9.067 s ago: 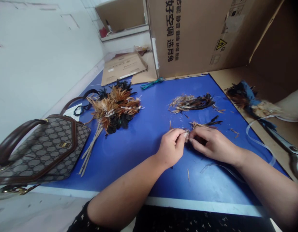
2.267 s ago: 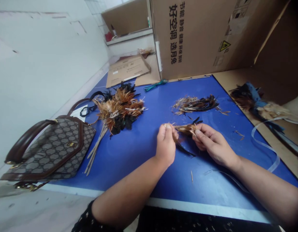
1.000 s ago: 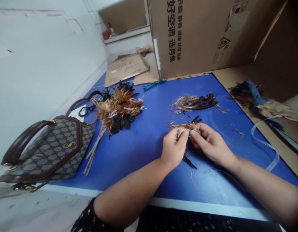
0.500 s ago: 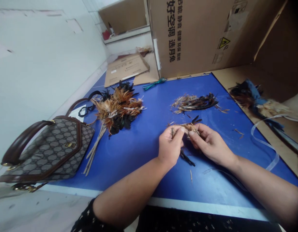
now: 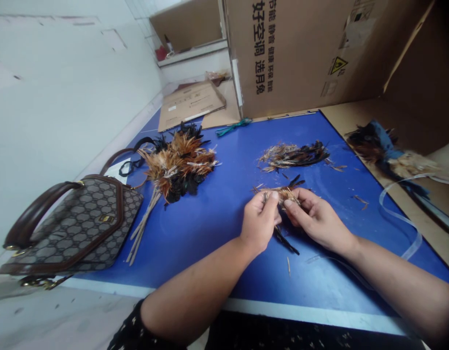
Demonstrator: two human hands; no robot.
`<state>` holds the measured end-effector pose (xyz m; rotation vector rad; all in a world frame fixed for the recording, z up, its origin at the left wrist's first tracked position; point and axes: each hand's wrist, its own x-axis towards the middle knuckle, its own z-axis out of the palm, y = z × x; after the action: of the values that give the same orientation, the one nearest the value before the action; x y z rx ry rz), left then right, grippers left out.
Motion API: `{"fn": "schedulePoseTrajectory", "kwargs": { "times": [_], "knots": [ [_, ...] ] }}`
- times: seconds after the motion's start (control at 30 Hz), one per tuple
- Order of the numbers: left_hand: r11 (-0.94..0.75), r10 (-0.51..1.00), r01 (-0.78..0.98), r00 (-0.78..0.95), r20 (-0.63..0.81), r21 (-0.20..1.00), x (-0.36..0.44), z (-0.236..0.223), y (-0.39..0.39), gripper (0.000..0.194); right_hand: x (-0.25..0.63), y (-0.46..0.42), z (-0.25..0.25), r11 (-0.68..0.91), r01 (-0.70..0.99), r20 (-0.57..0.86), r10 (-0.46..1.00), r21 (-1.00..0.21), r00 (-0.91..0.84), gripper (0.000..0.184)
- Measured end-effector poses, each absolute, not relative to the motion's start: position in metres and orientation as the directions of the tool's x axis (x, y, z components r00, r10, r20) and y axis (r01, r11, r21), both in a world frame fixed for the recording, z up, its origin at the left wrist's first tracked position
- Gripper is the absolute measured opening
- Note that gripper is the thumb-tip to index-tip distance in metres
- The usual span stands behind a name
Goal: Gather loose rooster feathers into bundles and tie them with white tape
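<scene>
Both hands meet over the blue table (image 5: 217, 233), right of its middle. My left hand (image 5: 260, 221) is closed, thumb against the fingers, on dark feathers (image 5: 284, 241) whose black ends hang out below it. My right hand (image 5: 315, 216) pinches a bunch of brown and tan feathers (image 5: 288, 193) between thumb and fingers. The quill ends between the two thumbs are too small to make out singly. Just beyond the hands lies a loose pile of brown and black feathers (image 5: 295, 155). Several feather bundles on pale sticks (image 5: 181, 163) lie to the left.
A patterned handbag (image 5: 78, 223) stands at the left edge. Behind the table rises a large cardboard box (image 5: 301, 53), with flat cardboard (image 5: 191, 104) beside it. A teal cord (image 5: 232, 127) lies at the back. At right are a cloth-tied feather bundle (image 5: 381, 141), clear strip (image 5: 410, 221) and scissors (image 5: 434, 211).
My left hand has shifted slightly right and turned a little, and the dark feather ends below it have swung slightly right. My right hand stays nearly in place.
</scene>
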<state>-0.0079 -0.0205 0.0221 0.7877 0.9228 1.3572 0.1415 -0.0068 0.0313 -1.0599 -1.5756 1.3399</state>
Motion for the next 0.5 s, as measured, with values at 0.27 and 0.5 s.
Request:
{"fn": "schedulePoseTrajectory", "kwargs": {
  "times": [0.27, 0.5],
  "knots": [
    [-0.039, 0.961, -0.466, -0.261, -0.095, 0.884, -0.020, 0.018, -0.009, 0.039, 0.147, -0.004, 0.028, 0.048, 0.097, 0.020, 0.961, -0.994, -0.274, 0.039],
    [-0.034, 0.986, -0.463, -0.160, -0.046, 0.886, -0.017, 0.019, -0.011, 0.040, 0.146, -0.004, 0.027, 0.060, 0.078, 0.039, 0.969, -0.995, -0.242, 0.041]
  ]
}}
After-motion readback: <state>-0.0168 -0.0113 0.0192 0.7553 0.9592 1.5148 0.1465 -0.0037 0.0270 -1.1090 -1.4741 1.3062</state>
